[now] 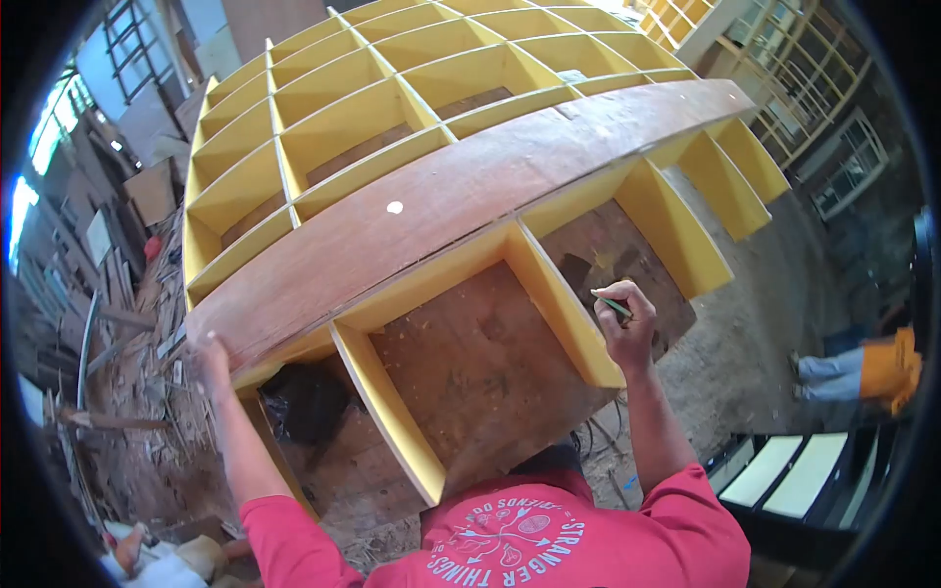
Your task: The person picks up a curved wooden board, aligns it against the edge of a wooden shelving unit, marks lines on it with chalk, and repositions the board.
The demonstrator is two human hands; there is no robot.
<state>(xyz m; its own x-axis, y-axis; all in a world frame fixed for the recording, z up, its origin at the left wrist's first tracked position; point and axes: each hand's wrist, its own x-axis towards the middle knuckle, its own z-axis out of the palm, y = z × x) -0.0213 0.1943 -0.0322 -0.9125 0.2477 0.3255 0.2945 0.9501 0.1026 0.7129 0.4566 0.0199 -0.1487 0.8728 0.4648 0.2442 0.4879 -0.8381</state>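
Ply strip (333,260) is laid curved across yellow grid frame (668,225), w/ open bays on both sides. Strip's L end is touched by L hand (210,365); whether the edge is gripped can't be told. Green pencil (615,307) is pinched btwn thumb & fingers of R hand (630,318), nr a front rib. Black plastic (304,404) is seen in front L bay; wood scraps (162,421) are strewn at far L, person in orange top (890,372) is seen far R.

The left hand (211,361) touches a wooden strip (470,186); the right hand (632,318) holds a green pencil (616,307).
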